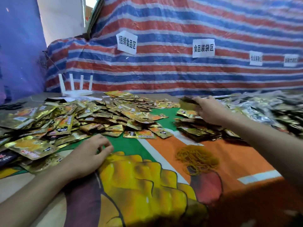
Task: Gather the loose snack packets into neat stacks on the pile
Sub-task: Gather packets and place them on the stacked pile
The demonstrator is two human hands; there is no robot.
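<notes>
At the right, your right hand (pixel 208 112) seems to grip a blurred bundle (pixel 186 103) above the stacked pile (pixel 196 130); square its edges before you lay it down. Your left hand (pixel 89 154) rests loosely curled, holding nothing, beside the loose packets (pixel 78 117): flat, slippery pouches of gold foil.

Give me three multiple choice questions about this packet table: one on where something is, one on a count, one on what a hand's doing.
1. The rubber bands lie: A on the floor; B on the orange cloth; C in a bowl.
2. The router has how many antennas: A two; B four; C six.
3. The left hand: A holds nothing; B lifts a packet; C pinches a band.
Answers: B, the heap sits on bare orange print; B, four white rods stand up; A, its loosely curled fingers grip nothing.
</notes>
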